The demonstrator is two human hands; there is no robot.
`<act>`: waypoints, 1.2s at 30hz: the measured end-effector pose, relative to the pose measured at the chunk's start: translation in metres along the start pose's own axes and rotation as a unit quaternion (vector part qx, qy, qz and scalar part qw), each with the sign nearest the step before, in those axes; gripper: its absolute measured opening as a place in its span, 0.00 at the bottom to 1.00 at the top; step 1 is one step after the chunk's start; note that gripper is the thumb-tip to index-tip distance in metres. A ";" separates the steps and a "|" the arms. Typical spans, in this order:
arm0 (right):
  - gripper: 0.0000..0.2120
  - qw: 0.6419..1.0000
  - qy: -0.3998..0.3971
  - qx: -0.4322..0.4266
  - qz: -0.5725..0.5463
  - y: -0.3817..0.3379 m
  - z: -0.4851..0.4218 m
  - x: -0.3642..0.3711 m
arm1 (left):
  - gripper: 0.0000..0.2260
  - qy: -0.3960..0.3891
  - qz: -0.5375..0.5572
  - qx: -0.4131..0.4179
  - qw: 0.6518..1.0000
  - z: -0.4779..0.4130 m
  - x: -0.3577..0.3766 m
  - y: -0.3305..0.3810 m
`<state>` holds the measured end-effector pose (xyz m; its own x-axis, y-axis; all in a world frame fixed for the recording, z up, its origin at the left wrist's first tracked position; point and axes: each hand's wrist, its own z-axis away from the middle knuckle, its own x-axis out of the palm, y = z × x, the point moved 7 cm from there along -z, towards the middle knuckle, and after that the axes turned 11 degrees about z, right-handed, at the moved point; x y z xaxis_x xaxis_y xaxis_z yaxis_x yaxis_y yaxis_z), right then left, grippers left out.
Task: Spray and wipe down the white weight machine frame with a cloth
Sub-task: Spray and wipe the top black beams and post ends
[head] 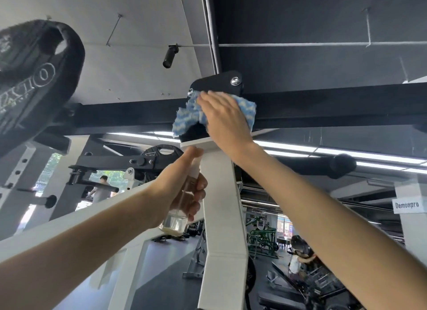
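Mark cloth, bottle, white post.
cloth (187, 117): head view, left hanging flap.
bottle (174, 224): head view, clear base holding liquid.
white post (221, 217): head view, front face, mid-height.

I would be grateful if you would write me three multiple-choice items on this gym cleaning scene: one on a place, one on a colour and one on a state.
1. Where is the cloth pressed?
A. on the floor
B. against the black bracket above the white post
C. on a weight plate

2. What colour is the cloth?
A. blue and white
B. red
C. plain yellow

3. How full is the spray bottle in the left hand?
A. full to the neck
B. liquid only in the lower part
C. wholly empty

Answers:
1 B: the right hand lies flat on the cloth at the bracket.
2 A: blue and white patches show around the fingers.
3 B: clear liquid sits only near the base.
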<state>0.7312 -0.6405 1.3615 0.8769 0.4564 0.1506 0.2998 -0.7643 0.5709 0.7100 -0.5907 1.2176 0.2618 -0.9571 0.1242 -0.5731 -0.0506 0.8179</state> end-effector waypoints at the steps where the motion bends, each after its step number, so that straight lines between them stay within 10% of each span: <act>1: 0.22 1.000 -0.005 -0.001 0.000 0.007 -0.006 -0.002 | 0.27 0.000 -0.005 -0.001 1.000 -0.001 0.001 0.000; 6: 0.21 0.998 -0.031 0.039 0.030 0.040 -0.071 -0.004 | 0.27 -0.013 -0.007 0.001 1.000 -0.012 0.018 0.005; 11: 0.21 0.981 0.137 0.138 0.027 0.117 -0.014 -0.020 | 0.29 -0.046 -0.003 0.001 0.999 -0.020 0.046 0.003; 14: 0.20 0.969 -0.057 0.232 0.061 0.184 0.021 0.027 | 0.28 -0.063 -0.001 0.010 0.998 -0.031 0.072 0.001; 24: 0.22 0.983 -0.013 0.067 0.170 0.189 0.014 0.027 | 0.27 -0.116 0.027 0.034 0.992 -0.074 0.156 0.003; 31: 0.21 0.925 -0.019 0.305 0.226 0.341 0.072 -0.022 | 0.29 -0.116 -0.001 0.020 0.993 -0.086 0.163 -0.014; 36: 0.17 0.978 -0.014 0.103 0.180 0.228 0.024 0.016 | 0.27 -0.125 0.018 0.020 0.992 -0.092 0.189 -0.008</act>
<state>0.8227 -0.8185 1.4746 0.9489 0.1306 0.2873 0.0368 -0.9499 0.3102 0.8360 -0.7451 1.2859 0.0422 -0.9991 0.0050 -0.6100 -0.0218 0.7921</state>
